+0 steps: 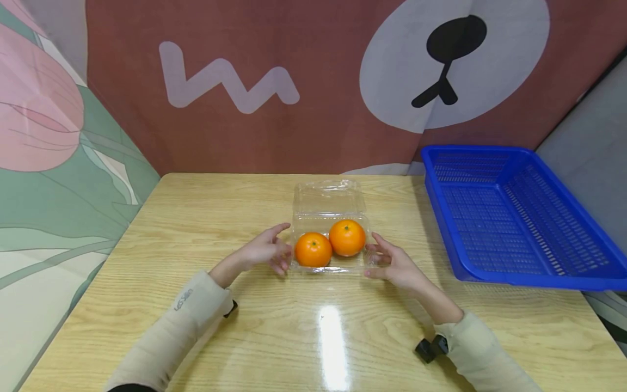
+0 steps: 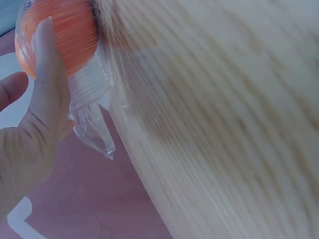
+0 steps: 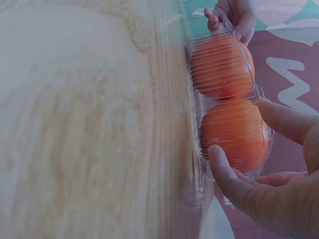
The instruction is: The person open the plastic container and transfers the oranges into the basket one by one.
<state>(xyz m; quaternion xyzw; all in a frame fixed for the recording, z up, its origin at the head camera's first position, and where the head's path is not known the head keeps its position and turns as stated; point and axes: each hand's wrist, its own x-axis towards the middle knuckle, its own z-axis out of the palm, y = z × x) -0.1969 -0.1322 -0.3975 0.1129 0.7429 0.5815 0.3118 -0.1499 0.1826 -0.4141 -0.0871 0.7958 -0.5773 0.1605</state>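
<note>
A clear plastic clamshell box [image 1: 327, 207] lies on the table with its lid folded back toward the wall. Two oranges sit inside: the left orange [image 1: 313, 250] slightly nearer, the right orange [image 1: 347, 238] slightly farther back. My left hand [image 1: 264, 250] is at the box's left side, fingers loosely spread. In the left wrist view its fingers [image 2: 47, 64] lie in front of the box wall; contact cannot be made out. At the right side, my right hand [image 1: 399, 267] has its thumb and fingers apart around the box's edge. The right wrist view shows its thumb [image 3: 227, 172] beside the ribbed wall.
A blue plastic basket [image 1: 455, 239] stands on the right of the wooden table [image 1: 220, 201]. Behind the table hangs a reddish-brown cloth [image 1: 318, 136] with a cartoon face. Light glare falls on the table in front of the box.
</note>
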